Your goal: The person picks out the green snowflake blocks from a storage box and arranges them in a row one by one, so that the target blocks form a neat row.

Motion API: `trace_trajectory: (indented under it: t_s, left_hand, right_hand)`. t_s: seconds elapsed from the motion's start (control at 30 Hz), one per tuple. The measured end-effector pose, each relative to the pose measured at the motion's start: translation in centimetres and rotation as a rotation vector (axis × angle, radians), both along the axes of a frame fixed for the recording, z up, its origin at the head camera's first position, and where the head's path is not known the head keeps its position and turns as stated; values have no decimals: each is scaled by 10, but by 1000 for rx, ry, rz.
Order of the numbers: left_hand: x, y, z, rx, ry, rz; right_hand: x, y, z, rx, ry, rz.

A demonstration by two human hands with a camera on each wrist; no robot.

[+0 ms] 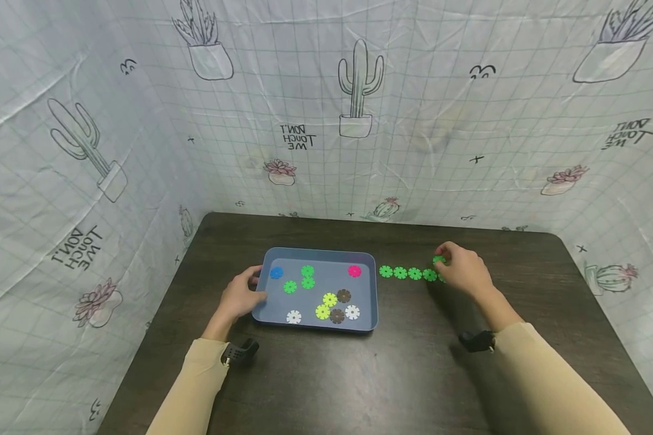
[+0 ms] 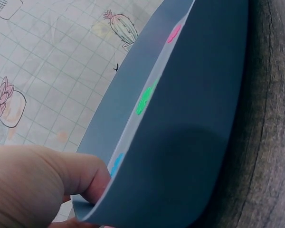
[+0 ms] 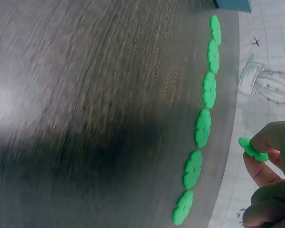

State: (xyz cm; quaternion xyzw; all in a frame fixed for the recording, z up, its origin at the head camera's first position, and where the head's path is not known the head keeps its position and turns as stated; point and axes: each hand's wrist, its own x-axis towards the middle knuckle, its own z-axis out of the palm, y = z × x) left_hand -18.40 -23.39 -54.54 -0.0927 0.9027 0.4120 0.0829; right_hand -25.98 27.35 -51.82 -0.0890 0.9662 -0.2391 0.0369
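Observation:
My left hand grips the left wall of a blue-grey tray; in the left wrist view the thumb bends over the rim. Notched plastic discs lie inside: one blue disc, three green discs, one pink disc, two yellow discs, two brown discs and two white discs. My right hand pinches a green notched disc between thumb and fingers. Below it, several green discs form a row on the table, partly hidden by this hand in the head view.
The row runs rightward from the tray's right side across the dark wooden table. A white cloth printed with cacti stands behind the table and at both sides. Dark bands circle both wrists.

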Motion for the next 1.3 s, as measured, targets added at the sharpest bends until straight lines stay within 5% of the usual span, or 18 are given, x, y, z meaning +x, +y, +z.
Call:
trace_trajectory:
  t_s: [0.87,1.3]
  left_hand:
    - [1,-1,0,-4,-9,-1]
    - [1,0,-1,9,-6,8]
  right_hand:
    - [9,77,-19,12,-68,-172]
    - [11,89,-26,52,-157,-208]
